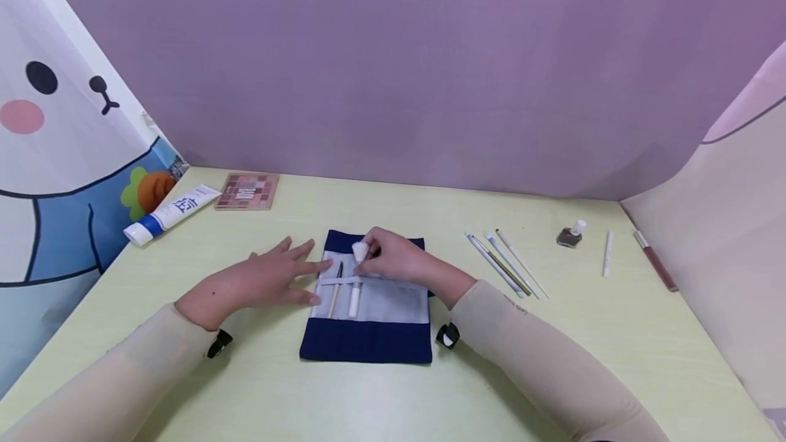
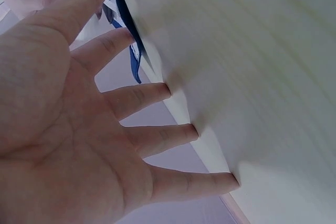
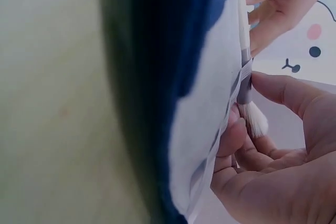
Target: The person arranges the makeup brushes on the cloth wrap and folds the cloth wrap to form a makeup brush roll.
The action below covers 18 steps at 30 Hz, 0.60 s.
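Note:
A navy brush roll (image 1: 368,343) with a pale grey inside lies unrolled on the table. My right hand (image 1: 399,258) pinches a white-bristled makeup brush (image 3: 256,121) by its grey neck, at the grey elastic strap (image 3: 245,71) that crosses it. The brush's white handle (image 1: 354,302) points down the roll toward me. To its left, a thin dark-tipped brush (image 1: 334,295) sits under the same strap. With fingers spread, my left hand (image 1: 270,280) touches the roll's left edge, and in the left wrist view its other fingertips (image 2: 193,131) rest on the table.
Several slim brushes (image 1: 503,264) lie right of the roll. Farther right are a small dark bottle (image 1: 570,234), a white stick (image 1: 608,254) and a reddish tube (image 1: 656,261). A white-and-blue squeeze tube (image 1: 175,213) and a palette (image 1: 248,191) lie back left. A purple cloth hangs behind.

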Tool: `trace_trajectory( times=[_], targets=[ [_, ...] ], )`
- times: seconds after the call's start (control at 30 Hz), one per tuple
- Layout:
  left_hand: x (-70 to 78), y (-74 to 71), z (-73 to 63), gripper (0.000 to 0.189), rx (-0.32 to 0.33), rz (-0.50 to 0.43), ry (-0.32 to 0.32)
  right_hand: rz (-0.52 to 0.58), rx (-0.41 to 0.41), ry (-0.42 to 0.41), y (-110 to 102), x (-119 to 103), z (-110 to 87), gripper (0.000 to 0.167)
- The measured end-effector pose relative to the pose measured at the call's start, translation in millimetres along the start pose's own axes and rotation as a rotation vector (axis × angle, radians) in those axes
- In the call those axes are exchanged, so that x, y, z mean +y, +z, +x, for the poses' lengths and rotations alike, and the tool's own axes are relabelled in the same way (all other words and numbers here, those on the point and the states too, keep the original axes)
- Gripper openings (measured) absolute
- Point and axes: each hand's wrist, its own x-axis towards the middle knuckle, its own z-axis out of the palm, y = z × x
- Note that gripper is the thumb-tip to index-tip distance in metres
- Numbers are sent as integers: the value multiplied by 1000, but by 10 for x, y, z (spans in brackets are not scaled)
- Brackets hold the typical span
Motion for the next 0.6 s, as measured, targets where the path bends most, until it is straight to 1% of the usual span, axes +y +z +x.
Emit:
trace_trajectory(
  times=[0.2,0.33,0.43,0.6],
  targets=[
    [8,-3,-8,76,0,-4,-3,-40,-5,13,19,-4,-23,22],
    [14,-6,-16,76,2,-13,-6,-94,-15,38,28,-6,-41,21],
    [13,-5,-18,76,7,-10,-2,-139,-42,49,24,-6,-57,25],
    [13,-1,-20,75,11,-5,8,-200,-91,42,5,-13,-82,46]
  ],
)
